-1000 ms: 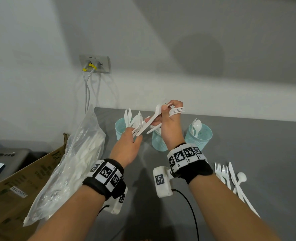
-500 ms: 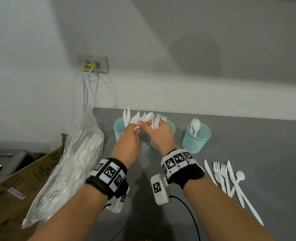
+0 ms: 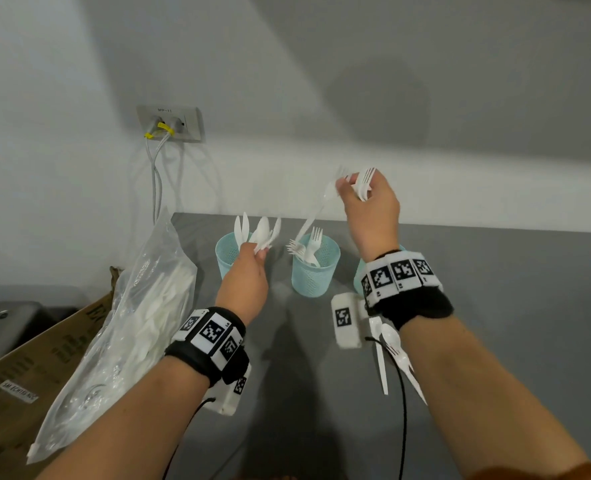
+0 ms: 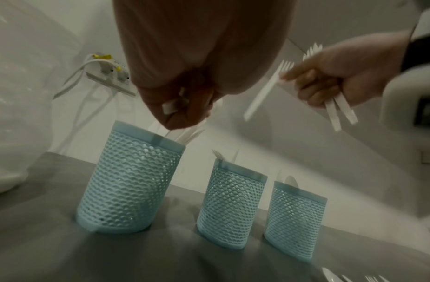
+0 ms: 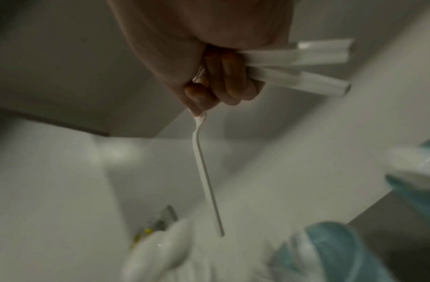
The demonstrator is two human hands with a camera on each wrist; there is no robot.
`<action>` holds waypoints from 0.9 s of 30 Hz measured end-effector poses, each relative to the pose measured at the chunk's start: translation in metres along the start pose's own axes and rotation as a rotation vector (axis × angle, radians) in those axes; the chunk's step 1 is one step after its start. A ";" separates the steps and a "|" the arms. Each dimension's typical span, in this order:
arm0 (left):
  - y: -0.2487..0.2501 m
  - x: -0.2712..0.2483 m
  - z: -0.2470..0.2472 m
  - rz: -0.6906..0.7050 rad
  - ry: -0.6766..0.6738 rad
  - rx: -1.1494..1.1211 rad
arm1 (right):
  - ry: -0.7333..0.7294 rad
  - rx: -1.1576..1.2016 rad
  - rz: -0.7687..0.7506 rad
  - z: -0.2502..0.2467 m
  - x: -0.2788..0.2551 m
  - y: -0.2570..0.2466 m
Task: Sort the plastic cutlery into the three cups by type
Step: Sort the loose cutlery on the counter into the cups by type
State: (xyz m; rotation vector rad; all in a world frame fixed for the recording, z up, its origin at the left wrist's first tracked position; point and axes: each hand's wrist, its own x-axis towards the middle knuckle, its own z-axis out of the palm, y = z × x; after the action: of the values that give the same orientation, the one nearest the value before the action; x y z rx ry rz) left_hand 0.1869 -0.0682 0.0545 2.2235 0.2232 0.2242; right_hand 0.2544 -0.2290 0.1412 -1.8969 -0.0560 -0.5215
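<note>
Three pale blue mesh cups stand in a row on the grey table (image 3: 512,306). My left hand (image 3: 261,249) grips a bunch of white cutlery (image 3: 264,232) just above the left cup (image 3: 226,252), which has knives in it. My right hand (image 3: 351,183) is raised above and to the right of the middle cup (image 3: 316,271), which holds forks. It grips a few forks (image 3: 365,183) in the fist, and one more fork (image 3: 316,216) hangs from the fingertips, handle down. The right cup (image 4: 295,221) has a spoon in it; in the head view my right wrist hides most of it.
A clear plastic bag (image 3: 131,323) of white cutlery lies at the table's left edge, against a cardboard box (image 3: 27,375). A loose knife, spoon and fork (image 3: 393,348) lie on the table under my right forearm. A wall socket (image 3: 169,123) with cables sits behind.
My hands were together over the cups. The right hand has since risen up and to the right with the forks, while the left stays at the left cup with its bunch.
</note>
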 end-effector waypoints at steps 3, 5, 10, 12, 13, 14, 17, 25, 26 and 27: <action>0.002 0.002 0.003 0.008 0.046 -0.116 | -0.063 -0.233 -0.024 -0.001 0.006 0.023; 0.003 0.002 0.006 0.041 0.070 -0.169 | -0.150 -0.410 -0.034 0.003 -0.001 0.042; 0.005 0.004 0.007 0.065 0.051 -0.253 | -0.331 -0.408 0.103 0.013 -0.009 0.062; 0.005 0.006 0.008 0.017 0.053 -0.323 | -0.318 -0.225 0.106 0.017 -0.002 0.055; 0.004 0.007 0.008 -0.019 0.054 -0.360 | -0.301 -0.133 0.093 0.018 0.003 0.048; 0.003 0.009 0.008 -0.048 0.053 -0.382 | -0.278 -0.045 0.082 0.020 0.008 0.043; 0.003 0.014 0.011 -0.059 0.038 -0.401 | -0.275 0.141 0.118 0.025 0.020 0.033; -0.001 0.013 0.020 0.072 -0.012 -0.389 | -0.439 -0.106 0.229 0.043 0.016 0.069; 0.000 0.013 0.020 0.087 -0.010 -0.377 | -0.446 -0.099 0.244 0.041 0.014 0.071; 0.001 0.013 0.019 0.099 -0.007 -0.367 | -0.442 -0.083 0.256 0.039 0.012 0.072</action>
State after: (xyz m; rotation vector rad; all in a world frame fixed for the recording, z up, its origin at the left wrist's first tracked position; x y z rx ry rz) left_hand 0.2038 -0.0803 0.0447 1.8721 0.0613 0.2863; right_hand 0.2987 -0.2246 0.0710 -2.0329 -0.0800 0.0747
